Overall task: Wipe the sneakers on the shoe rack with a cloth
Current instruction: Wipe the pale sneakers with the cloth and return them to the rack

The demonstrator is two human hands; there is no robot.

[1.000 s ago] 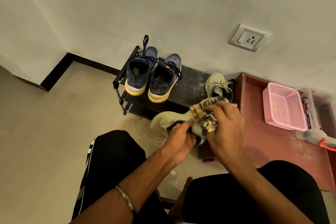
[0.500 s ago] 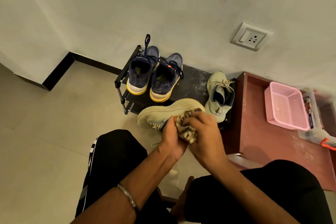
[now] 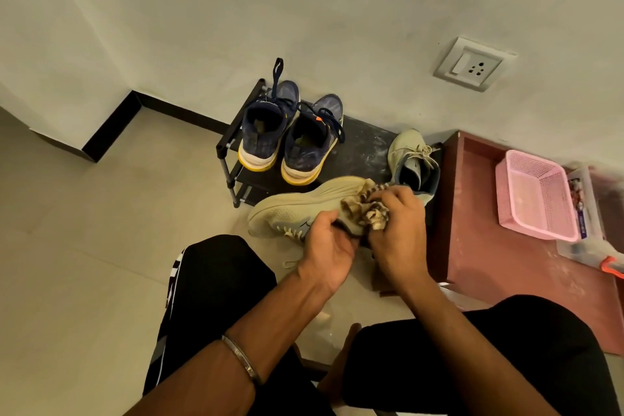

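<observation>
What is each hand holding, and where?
Left hand grips the beige sneaker at its collar; right hand holds the bunched cloth against its heel.

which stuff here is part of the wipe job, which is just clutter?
In the job: beige sneaker held by left hand; cloth in right hand; other beige sneaker, navy sneakers, rack.
Clutter: pink basket, clear box, wall socket.

left hand (image 3: 326,240) grips a beige sneaker (image 3: 297,209) by its heel; right hand (image 3: 398,226) presses a striped cloth (image 3: 366,211) against it. two navy sneakers (image 3: 290,138) sit on the black shoe rack (image 3: 361,149).
</observation>
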